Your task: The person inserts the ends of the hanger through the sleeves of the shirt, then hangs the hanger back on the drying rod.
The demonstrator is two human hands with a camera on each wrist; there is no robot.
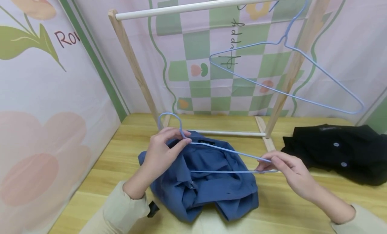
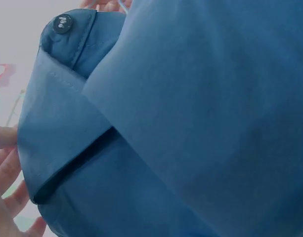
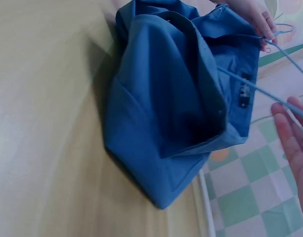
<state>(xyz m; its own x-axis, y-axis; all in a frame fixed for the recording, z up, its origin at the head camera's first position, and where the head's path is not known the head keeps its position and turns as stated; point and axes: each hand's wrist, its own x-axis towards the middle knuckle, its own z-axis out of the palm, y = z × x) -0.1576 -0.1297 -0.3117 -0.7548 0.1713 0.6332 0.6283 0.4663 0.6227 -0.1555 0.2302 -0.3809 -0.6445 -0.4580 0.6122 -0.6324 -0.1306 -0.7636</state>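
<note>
A blue wire hanger [image 1: 232, 150] is held between both hands over a crumpled blue collared shirt [image 1: 223, 195] on the table. My left hand [image 1: 161, 151] pinches the hanger at the base of its hook, beside the shirt's collar. The right hand [image 1: 291, 172] grips the hanger's right end, which sticks out past the shirt. The hanger's other end is hidden by the cloth. The right wrist view shows the wire [image 3: 267, 92] running into the shirt's neck opening, near a dark label [image 3: 244, 91]. A dark button [image 2: 63, 23] shows on the shirt in the left wrist view.
Behind the shirt stands a wooden rack with a white top rod [image 1: 193, 6]. Another blue hanger [image 1: 257, 83] hangs from it at the right. A black garment with buttons [image 1: 335, 156] lies on the wooden table [image 1: 290, 210]. Patterned cloth [image 1: 196, 42] covers the walls.
</note>
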